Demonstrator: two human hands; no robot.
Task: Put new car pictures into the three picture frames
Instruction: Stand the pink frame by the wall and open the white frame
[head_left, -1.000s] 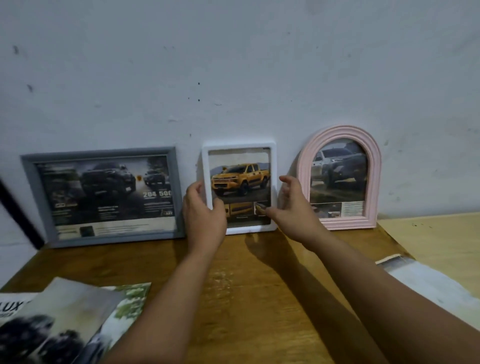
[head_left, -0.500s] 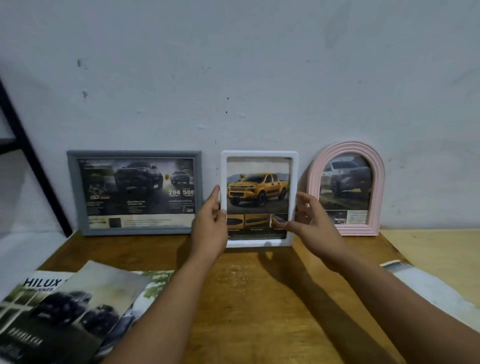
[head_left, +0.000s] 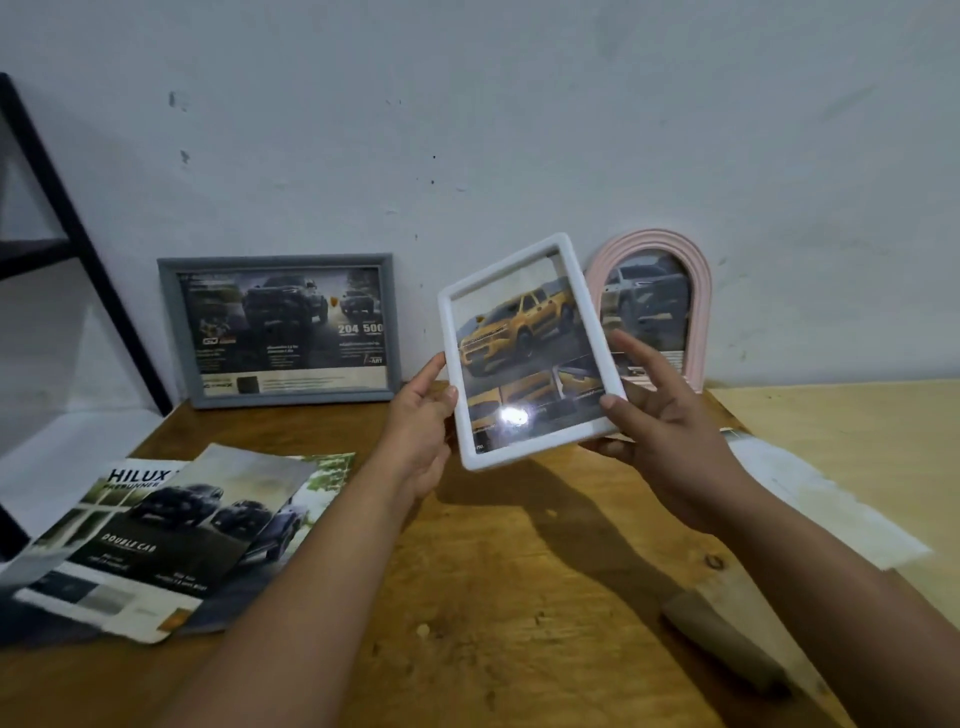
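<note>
A white picture frame (head_left: 587, 291) with a yellow pickup picture is lifted off the table and tilted toward me. My left hand (head_left: 423, 421) grips its left edge with the thumb on the front. My right hand (head_left: 660, 421) holds its lower right corner, thumb on the front and fingers behind. A grey frame (head_left: 171, 322) with a dark truck picture leans on the wall at the left. A pink arched frame (head_left: 698, 291) with a grey car picture leans on the wall, partly hidden behind the white one.
Car brochures (head_left: 171, 535) lie spread at the table's left front. A wooden-handled tool (head_left: 722, 644) lies at the right front beside white paper (head_left: 810, 499). A black shelf leg (head_left: 78, 234) stands at the far left. The brown table (head_left: 519, 597) meets a paler board (head_left: 857, 431) at right.
The white frame has been lifted away from the wall toward me and tilted, with both hands keeping hold of its sides. The view has shifted right and back.
</note>
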